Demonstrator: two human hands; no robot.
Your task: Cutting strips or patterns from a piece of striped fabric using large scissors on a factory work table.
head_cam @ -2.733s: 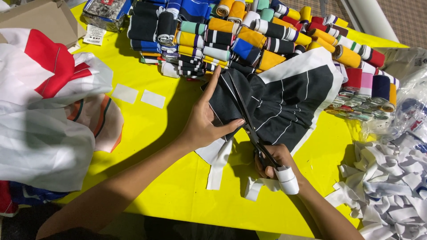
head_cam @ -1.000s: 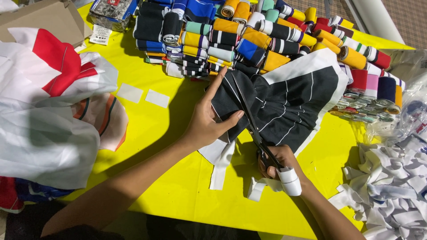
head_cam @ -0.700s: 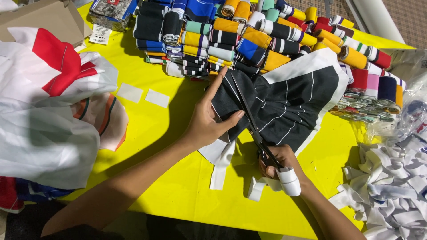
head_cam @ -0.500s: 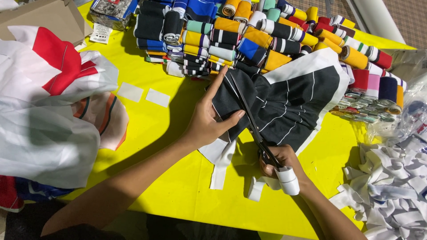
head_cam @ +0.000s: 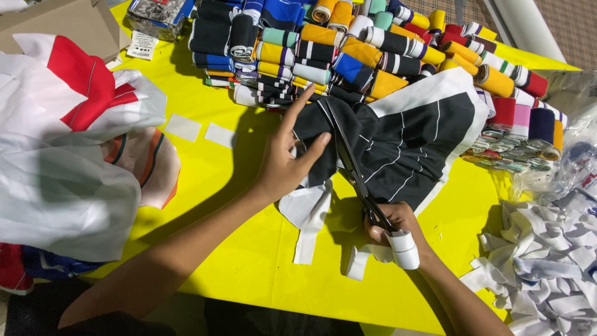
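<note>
Mid-tabletop, we pinch the black striped fabric in our left hand, while our right hand grips the scissors. Ribbon rolls crowd the far edge; bare yellow tabletop lies along the near edge.

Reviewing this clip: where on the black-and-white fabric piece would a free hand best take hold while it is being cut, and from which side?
Probably the edge of the black-and-white fabric piece left of the scissors, approached from the left, where the left hand already pinches it. The blades run diagonally through the cloth and the right hand works their handles at the near end, so that side stays clear.
</note>
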